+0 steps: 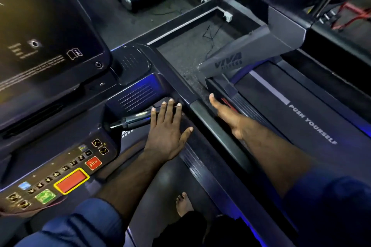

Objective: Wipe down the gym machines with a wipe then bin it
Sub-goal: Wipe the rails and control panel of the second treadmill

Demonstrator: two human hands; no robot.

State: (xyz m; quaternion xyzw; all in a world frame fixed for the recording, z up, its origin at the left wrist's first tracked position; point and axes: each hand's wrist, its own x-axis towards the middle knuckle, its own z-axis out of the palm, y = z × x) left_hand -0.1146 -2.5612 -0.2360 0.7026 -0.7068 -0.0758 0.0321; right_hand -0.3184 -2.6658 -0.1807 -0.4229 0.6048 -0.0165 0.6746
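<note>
- While you stand on the treadmill [198, 168], your left hand [166, 132] lies flat, fingers spread and straight, beside the silver grip bar [132, 119].
- Your right hand [226, 116] stretches straight-fingered past the handrail [216, 136], over the neighbouring treadmill [301, 106] edge, holding nothing.

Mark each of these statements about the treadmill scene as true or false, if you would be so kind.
1. The left hand holds a wipe. False: the left hand has straight, spread fingers and holds nothing.
2. The belt on the right reads PUSH YOURSELF. True: the words run along the belt.
3. The large red button has a yellow border. True: see the red button.
4. The right hand grips the metal handle. False: the right hand reaches out with straight fingers and holds nothing; the metal handle lies by the left hand's fingertips.
5. A bare foot shows below the hands. True: the foot is uncovered.
</note>
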